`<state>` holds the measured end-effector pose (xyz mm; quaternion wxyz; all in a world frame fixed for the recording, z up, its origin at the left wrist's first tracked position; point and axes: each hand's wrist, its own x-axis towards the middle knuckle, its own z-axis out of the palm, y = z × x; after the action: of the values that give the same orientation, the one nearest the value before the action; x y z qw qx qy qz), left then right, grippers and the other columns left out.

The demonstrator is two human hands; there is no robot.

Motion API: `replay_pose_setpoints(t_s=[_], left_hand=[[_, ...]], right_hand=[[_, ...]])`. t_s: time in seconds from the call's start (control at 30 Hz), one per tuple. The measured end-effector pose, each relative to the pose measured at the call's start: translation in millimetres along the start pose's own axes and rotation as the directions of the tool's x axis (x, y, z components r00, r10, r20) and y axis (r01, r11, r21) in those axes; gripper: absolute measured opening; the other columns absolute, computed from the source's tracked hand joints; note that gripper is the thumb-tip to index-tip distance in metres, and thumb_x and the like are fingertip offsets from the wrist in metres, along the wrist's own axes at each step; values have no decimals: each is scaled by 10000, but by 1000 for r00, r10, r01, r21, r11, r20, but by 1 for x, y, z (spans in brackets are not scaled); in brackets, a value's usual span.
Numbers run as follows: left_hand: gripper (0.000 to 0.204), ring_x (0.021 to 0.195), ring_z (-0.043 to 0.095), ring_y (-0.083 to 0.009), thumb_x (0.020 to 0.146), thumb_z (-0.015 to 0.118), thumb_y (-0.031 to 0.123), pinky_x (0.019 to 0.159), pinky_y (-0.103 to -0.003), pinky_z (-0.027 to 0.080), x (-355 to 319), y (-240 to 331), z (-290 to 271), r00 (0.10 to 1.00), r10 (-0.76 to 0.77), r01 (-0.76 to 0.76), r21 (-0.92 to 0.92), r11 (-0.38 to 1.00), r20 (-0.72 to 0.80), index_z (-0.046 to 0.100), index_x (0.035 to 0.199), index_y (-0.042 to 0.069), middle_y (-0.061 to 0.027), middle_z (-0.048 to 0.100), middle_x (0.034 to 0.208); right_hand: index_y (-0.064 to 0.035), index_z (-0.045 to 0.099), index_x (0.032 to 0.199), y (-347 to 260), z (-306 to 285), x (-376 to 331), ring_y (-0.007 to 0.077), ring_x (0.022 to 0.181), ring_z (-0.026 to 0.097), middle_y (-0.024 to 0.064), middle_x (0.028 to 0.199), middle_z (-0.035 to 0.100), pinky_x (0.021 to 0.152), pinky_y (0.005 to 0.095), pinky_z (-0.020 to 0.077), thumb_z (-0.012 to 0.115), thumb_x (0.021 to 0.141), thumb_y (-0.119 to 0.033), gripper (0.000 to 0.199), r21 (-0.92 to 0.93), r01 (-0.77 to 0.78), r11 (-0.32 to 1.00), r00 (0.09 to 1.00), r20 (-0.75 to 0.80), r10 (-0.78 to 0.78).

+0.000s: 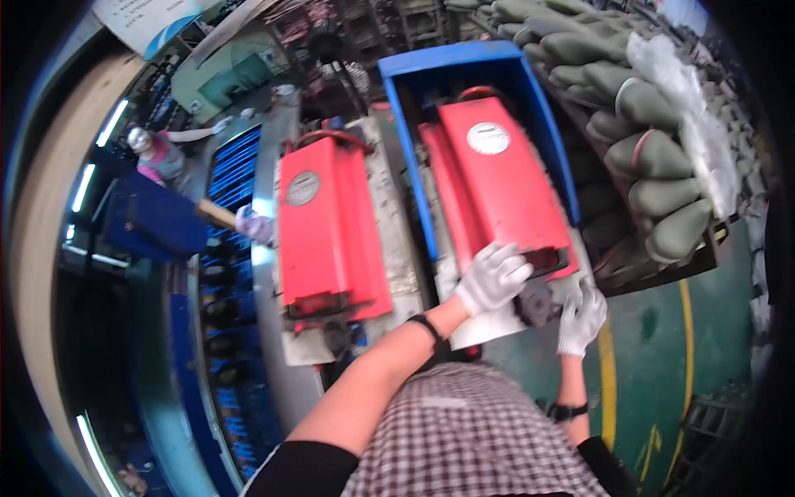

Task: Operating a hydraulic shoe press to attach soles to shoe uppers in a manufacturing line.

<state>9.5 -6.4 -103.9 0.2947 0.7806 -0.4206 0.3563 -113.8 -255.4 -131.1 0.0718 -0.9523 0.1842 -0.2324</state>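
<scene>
A red machine cover [509, 170] with a round pale badge lies on the workstation in front of me. My left hand [494, 277], in a white glove, rests at the near end of this cover, beside its dark opening. Its fingers are curled, and what lies under them is hidden. Just below sits a dark round metal part [536, 303], between my two hands. My right hand [582, 319], gloved too, is at the right side of that part, near the workstation's corner. Its fingers are somewhat apart, and I see nothing held in them.
A second red machine [319, 219] stands to the left. A blue hood [451, 56] surrounds the far end of mine. Green boot-shaped forms [650, 157] crowd a rack at right. Across a conveyor [236, 174], a person [161, 153] reaches out. Yellow lines [609, 381] mark the green floor.
</scene>
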Motion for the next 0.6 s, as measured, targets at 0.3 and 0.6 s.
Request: replay_pose_setpoints(t_s=[0.3,0.6], left_hand=[[463,1174,633,-447,675,813,199,988,-544,487,-44,4,-138,778,-535,538,92,838,329,695,1089,27,-199,694,1176],[334,960,677,-374,812,791,231,896,-503,510,-166,-4,-269,744,-652,459,597,658,147,681,1094,88,-134,717,1002]], right_hand=[[-98,783,974,-16,18,10,365,878,711,133,928,761,805,480,561,666,939,-215,169,200,-48,979,997,61,36],[-52,716,975,-51,30,7,371,889,692,154,946,722,789,475,538,716,906,-115,93,382,32,923,999,-39,-19]])
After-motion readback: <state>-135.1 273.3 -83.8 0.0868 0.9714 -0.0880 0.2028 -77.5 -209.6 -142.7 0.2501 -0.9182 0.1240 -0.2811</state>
